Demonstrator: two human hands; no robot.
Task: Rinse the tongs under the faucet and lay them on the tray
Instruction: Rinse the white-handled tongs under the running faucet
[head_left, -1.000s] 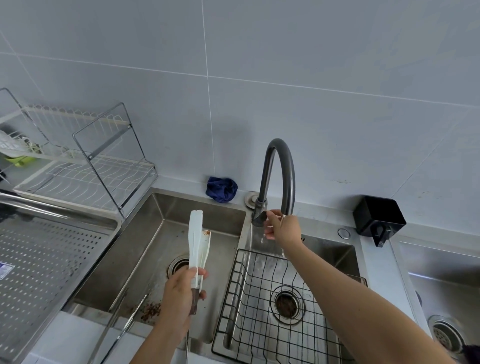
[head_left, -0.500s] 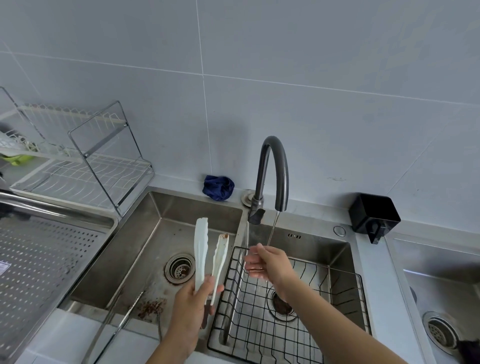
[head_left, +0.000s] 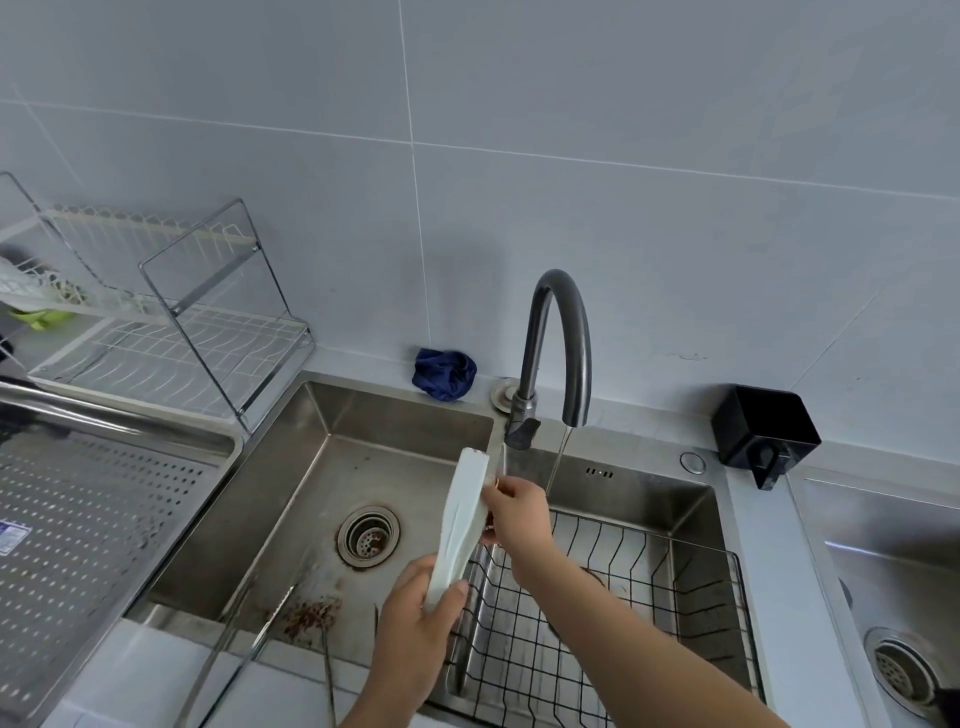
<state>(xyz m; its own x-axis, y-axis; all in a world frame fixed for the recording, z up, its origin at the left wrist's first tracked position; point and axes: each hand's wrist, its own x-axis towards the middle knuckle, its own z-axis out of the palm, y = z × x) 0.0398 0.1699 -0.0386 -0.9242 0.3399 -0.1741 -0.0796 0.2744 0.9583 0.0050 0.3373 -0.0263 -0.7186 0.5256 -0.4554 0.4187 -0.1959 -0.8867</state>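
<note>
My left hand (head_left: 415, 623) grips the lower end of the white tongs (head_left: 462, 514), which point up and away over the divider between the two sink basins. My right hand (head_left: 519, 514) pinches the tongs' upper part, with the two arms pressed together. The dark curved faucet (head_left: 558, 332) stands just behind, and a thin stream of water (head_left: 558, 462) falls from its spout just right of my right hand. The perforated steel tray (head_left: 93, 525) lies at the left beside the sink.
Metal tongs (head_left: 260, 639) and brown food scraps lie in the left basin (head_left: 322, 499). A black wire basket (head_left: 623, 613) sits in the right basin. A dish rack (head_left: 171, 332), a blue cloth (head_left: 444, 374) and a black holder (head_left: 763, 431) stand along the wall.
My right hand left the faucet, came down and took hold of the tongs' upper part. The tongs' arms closed together and tilted right toward the running water.
</note>
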